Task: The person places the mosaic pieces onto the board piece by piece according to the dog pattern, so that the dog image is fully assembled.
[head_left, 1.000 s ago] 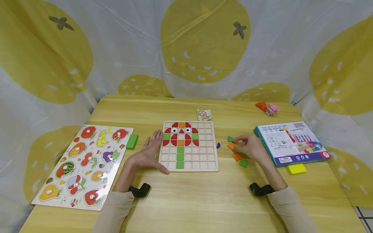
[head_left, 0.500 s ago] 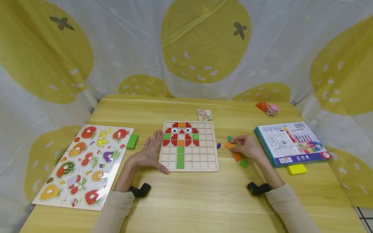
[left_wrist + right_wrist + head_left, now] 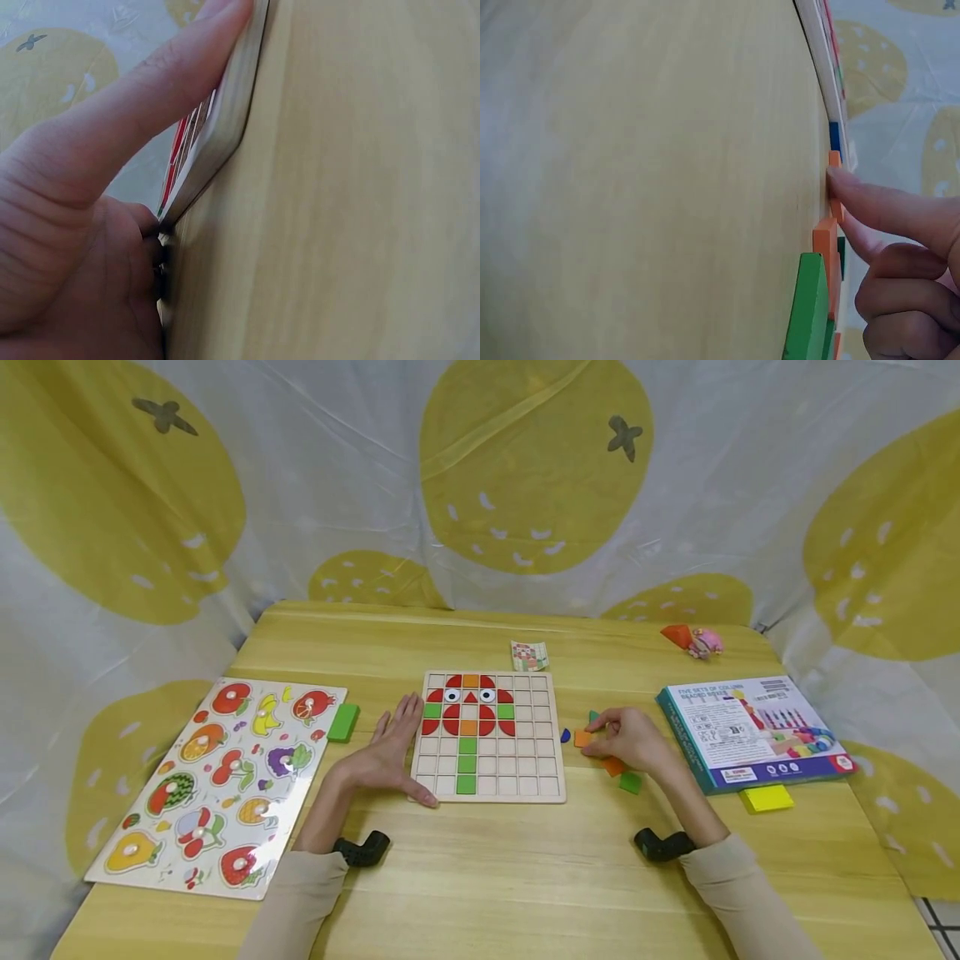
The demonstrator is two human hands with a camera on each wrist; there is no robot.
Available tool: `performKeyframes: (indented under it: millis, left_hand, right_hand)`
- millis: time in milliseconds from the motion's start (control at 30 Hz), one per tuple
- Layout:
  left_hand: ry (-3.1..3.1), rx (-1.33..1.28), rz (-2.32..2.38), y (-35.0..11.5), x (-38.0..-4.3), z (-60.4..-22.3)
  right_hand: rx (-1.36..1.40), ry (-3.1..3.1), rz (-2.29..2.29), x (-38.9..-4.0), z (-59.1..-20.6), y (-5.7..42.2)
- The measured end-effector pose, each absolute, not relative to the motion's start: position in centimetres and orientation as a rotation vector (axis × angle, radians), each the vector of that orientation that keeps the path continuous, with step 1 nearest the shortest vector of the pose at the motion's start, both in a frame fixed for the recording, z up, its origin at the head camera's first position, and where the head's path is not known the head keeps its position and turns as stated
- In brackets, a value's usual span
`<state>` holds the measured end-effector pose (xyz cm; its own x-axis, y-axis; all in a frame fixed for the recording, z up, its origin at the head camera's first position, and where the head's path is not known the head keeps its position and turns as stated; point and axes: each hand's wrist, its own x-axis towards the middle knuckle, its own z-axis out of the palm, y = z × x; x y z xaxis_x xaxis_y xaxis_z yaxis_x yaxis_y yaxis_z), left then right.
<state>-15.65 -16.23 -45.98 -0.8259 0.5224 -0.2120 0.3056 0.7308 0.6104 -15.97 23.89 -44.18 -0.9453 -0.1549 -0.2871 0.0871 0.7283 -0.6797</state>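
A wooden grid board [image 3: 525, 768] lies mid-table with red, orange and green tiles and two eye tiles set in its upper left squares and a green column below. My left hand [image 3: 382, 756] rests spread along the board's left side, its thumb at the near left corner. In the left wrist view, that thumb [image 3: 142, 97] lies along the board's edge [image 3: 217, 135]. My right hand [image 3: 633, 739] pinches an orange square tile [image 3: 582, 738] between thumb and index finger, low over the table. Another orange tile [image 3: 825, 247] and a green tile [image 3: 806, 300] lie beside it.
A small blue half-round piece [image 3: 566, 736] sits right of the board, and a teal piece [image 3: 593, 716] behind the right fingers. A picture card [image 3: 529, 656] lies beyond the board. A fruit puzzle [image 3: 217, 785] and green block [image 3: 343, 722] stand left, a boxed set [image 3: 753, 731] right.
My right hand has moved slightly left, bringing the orange tile away from the other loose pieces and toward the blue piece. The left hand stays against the board.
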Motion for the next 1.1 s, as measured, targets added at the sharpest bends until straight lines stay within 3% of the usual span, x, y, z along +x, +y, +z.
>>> performKeyframes:
  millis: [333,767,1100]
  left_hand:
    - [2.563,0.639,0.806,-16.3,-15.6,-46.0]
    - [2.560,0.636,0.810,-16.0,-15.6,-46.0]
    - [2.560,0.627,0.813,-16.1,-15.6,-46.0]
  right_hand:
    - [-0.122,2.642,-1.072,-15.9,-43.9,23.1]
    - [-0.178,2.596,-1.171,-15.3,-43.9,12.5]
    - [-0.207,2.607,-1.216,-16.0,-44.6,11.5]
